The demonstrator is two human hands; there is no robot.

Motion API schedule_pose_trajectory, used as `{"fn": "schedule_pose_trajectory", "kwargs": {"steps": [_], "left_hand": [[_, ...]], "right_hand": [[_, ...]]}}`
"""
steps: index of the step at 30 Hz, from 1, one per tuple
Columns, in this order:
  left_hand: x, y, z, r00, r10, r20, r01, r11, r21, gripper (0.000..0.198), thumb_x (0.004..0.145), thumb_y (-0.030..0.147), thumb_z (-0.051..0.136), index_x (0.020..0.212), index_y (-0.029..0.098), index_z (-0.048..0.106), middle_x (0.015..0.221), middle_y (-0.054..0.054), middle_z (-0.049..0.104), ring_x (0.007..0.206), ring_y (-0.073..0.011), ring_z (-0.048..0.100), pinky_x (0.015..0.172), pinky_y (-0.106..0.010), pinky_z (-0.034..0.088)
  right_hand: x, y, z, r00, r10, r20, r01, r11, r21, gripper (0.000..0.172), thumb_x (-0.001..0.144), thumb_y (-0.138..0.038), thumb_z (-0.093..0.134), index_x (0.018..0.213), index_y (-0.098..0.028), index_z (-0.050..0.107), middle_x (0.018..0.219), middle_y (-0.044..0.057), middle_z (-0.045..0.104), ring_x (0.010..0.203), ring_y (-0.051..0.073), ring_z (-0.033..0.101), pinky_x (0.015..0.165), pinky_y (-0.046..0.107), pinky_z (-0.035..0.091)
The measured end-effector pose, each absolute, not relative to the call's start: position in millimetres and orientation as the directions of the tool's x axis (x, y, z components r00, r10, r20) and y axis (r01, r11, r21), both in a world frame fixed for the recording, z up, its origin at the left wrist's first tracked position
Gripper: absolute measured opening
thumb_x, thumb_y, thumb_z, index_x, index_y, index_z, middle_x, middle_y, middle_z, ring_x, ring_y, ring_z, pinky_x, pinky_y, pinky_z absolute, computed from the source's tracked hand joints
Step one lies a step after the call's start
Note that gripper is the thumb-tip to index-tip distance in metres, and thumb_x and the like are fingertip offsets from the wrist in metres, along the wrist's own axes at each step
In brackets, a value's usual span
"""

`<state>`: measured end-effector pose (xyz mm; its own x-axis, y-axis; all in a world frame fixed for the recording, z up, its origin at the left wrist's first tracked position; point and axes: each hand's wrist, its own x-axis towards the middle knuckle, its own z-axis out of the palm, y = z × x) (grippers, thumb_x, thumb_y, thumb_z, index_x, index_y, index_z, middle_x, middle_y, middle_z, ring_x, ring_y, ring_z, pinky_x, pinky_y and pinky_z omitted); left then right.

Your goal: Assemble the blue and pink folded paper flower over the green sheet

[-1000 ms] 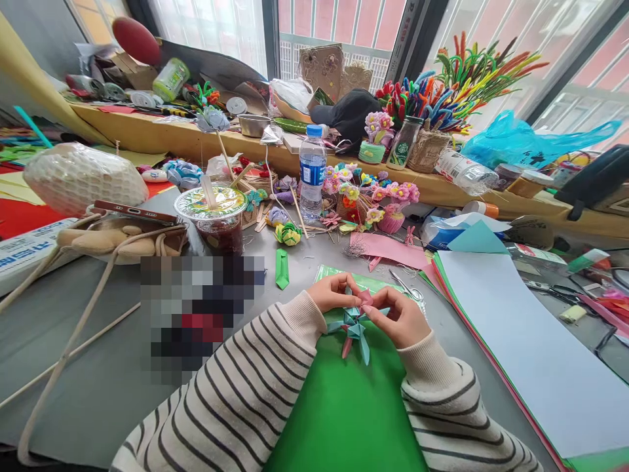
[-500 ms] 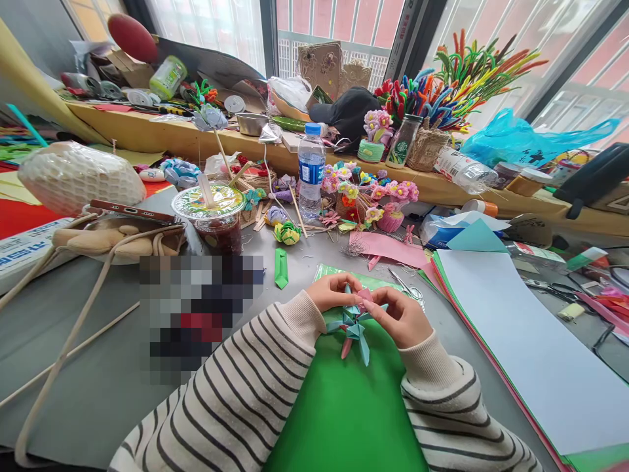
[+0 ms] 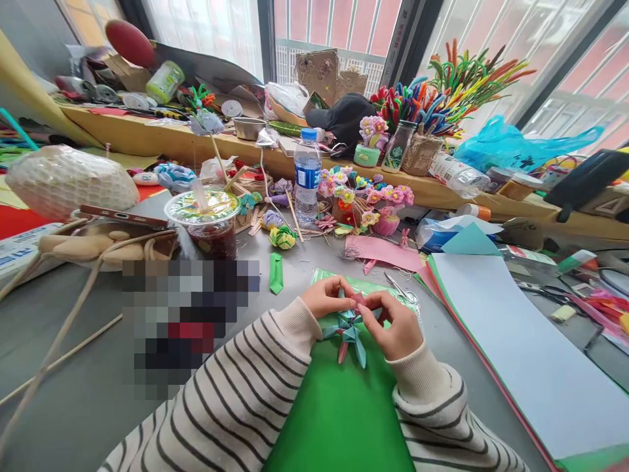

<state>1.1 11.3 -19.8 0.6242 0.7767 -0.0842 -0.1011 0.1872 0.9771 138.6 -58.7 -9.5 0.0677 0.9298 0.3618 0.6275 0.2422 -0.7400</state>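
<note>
Both my hands hold a folded paper flower (image 3: 350, 331) with teal and pink pointed petals, just above a green paper sheet (image 3: 344, 413) on the grey table. My left hand (image 3: 327, 296) pinches its top from the left, fingers curled. My right hand (image 3: 396, 323) grips it from the right, fingers closed round the pink top piece. Striped sleeves cover both forearms.
Scissors (image 3: 403, 293) lie just beyond my right hand. A stack of coloured paper (image 3: 521, 347) fills the right. A folded green strip (image 3: 276, 273), a lidded drink cup (image 3: 209, 219), a water bottle (image 3: 307, 174) and paper flower pots (image 3: 373, 206) stand ahead. A phone on a bag (image 3: 122, 216) sits left.
The view has shifted slightly; my hands stay on the paper flower with only small finger movements at its top.
</note>
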Motion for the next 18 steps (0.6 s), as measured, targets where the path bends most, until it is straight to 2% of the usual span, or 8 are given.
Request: {"fn": "schedule_pose_trajectory", "kwargs": {"steps": [9,18], "left_hand": [[-0.8,8.1,-15.0,0.644,0.762,-0.062,-0.106,0.169,0.980,0.039,0.048,0.040,0.074,0.066,0.012,0.054,0.068,-0.003,0.061,0.066,-0.0123,0.054,0.062,-0.026,0.039],[-2.3,8.1,-15.7,0.671,0.738,-0.067,-0.143,0.218,0.965,0.036,0.053,0.038,0.073,0.070,0.012,0.054,0.069,0.000,0.057,0.063,-0.0089,0.052,0.060,-0.023,0.038]], "right_hand": [[146.2,-56.6,-10.9,0.019,0.973,0.231,0.500,0.191,-0.845,0.014,0.069,-0.031,0.056,0.073,-0.018,0.057,0.067,0.003,0.065,0.058,0.014,0.059,0.045,0.021,0.039],[143.4,-60.0,-8.8,0.031,0.950,0.309,0.592,0.232,-0.772,0.010,0.071,-0.028,0.053,0.071,-0.019,0.056,0.063,0.002,0.064,0.054,0.013,0.056,0.046,0.023,0.039]]}}
